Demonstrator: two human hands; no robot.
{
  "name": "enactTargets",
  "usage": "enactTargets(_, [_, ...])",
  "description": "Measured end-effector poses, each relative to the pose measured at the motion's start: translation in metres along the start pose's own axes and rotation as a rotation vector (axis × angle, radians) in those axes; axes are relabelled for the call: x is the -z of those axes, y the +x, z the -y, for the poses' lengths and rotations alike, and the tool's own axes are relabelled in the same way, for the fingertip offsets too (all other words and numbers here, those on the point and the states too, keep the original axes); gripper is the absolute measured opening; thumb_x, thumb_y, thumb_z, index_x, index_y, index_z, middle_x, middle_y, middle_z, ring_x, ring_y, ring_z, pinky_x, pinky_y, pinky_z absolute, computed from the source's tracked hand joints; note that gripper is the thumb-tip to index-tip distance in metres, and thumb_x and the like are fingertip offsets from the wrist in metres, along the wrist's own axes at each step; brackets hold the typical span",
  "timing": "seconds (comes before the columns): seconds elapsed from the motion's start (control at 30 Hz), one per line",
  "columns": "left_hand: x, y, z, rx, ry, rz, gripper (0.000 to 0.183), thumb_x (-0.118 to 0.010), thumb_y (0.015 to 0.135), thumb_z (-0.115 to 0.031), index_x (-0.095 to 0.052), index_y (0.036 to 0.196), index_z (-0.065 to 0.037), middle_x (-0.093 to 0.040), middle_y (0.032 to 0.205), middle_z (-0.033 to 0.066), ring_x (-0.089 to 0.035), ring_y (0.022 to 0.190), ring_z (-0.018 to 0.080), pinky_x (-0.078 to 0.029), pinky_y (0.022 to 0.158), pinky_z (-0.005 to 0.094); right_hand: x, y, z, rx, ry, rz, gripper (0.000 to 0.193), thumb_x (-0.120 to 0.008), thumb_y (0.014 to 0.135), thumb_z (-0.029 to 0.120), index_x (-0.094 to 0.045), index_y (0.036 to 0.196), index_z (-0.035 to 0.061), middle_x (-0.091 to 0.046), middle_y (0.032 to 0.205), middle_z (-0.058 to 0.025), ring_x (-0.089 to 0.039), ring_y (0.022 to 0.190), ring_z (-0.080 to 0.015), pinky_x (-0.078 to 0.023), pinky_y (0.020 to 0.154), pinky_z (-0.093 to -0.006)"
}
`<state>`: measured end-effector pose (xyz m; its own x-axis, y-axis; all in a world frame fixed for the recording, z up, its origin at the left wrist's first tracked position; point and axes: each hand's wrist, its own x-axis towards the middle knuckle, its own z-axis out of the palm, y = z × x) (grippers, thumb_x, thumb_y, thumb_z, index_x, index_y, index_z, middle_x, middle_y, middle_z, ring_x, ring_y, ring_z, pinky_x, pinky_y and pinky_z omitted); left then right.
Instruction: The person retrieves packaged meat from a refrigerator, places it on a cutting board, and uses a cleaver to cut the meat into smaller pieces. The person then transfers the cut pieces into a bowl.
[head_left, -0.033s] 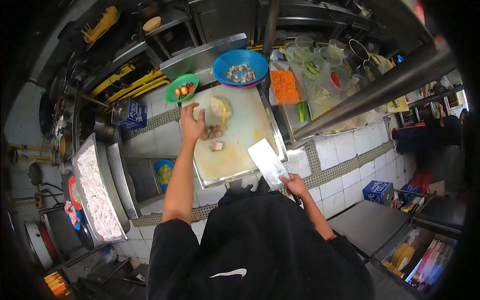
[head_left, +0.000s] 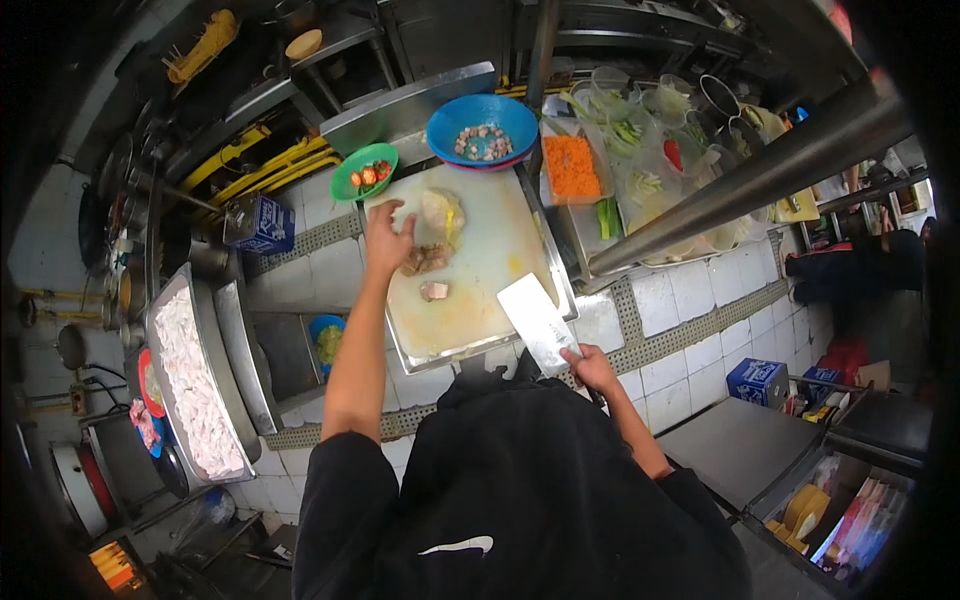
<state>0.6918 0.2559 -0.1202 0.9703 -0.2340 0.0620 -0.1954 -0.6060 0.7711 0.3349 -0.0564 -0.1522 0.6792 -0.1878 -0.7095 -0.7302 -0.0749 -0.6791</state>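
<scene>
My left hand (head_left: 387,238) is over the left side of a whitish cutting board (head_left: 485,290), its fingers apart and nothing seen in them. Close to its thumb lie brownish cut pieces of meat (head_left: 428,259). A smaller chunk of meat (head_left: 434,291) sits nearer to me. Farther up the board rests a larger pale piece of meat (head_left: 438,212) with a yellow strip along its side. My right hand (head_left: 592,369) grips the handle of a cleaver (head_left: 536,320). Its broad blade lies flat-side up in view over the board's near right corner, apart from the meat.
At the board's far edge stand a blue bowl (head_left: 447,128) holding small diced pieces and a green bowl (head_left: 345,178) with red chillies. To the right are a container of shredded orange vegetable (head_left: 570,168) and a slanting metal pole (head_left: 720,185). A metal tray (head_left: 235,408) of pale strips stands left.
</scene>
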Motion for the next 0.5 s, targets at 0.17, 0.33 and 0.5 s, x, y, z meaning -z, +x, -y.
enactTargets(0.17, [-0.042,0.027,-0.033,-0.058,0.424,0.286,0.079,-0.083,0.071,-0.021,-0.047,0.142,-0.019,-0.038,0.135,0.0302,-0.058,0.112,0.0453,-0.052,0.095,0.047,-0.003,0.001,0.013,-0.025,-0.013,-0.009,0.035,-0.066,0.096,0.032,-0.065,0.094,-0.0022,-0.055,0.059,-0.003,-0.052,0.047,-0.0137,-0.043,0.046,-0.0323])
enactTargets(0.33, [-0.077,0.074,-0.003,-0.091,0.554,0.203,0.081,-0.083,0.07,-0.026,-0.048,0.142,-0.015,-0.048,0.126,0.0359,-0.05,0.121,0.0508,-0.049,0.101,0.0473,-0.001,-0.003,0.006,-0.038,-0.091,-0.083,0.036,-0.066,0.095,0.036,-0.069,0.094,0.0003,-0.058,0.062,-0.0044,-0.054,0.052,-0.0136,-0.044,0.05,-0.0331])
enactTargets(0.5, [-0.076,0.097,-0.005,-0.148,0.525,0.202,0.079,-0.082,0.071,-0.025,-0.049,0.142,-0.014,-0.05,0.129,0.0342,-0.045,0.124,0.0498,-0.046,0.104,0.0468,-0.011,-0.013,-0.011,-0.055,-0.041,-0.133,0.035,-0.068,0.094,0.036,-0.069,0.094,0.0003,-0.057,0.06,-0.0031,-0.05,0.048,-0.0122,-0.042,0.048,-0.0327])
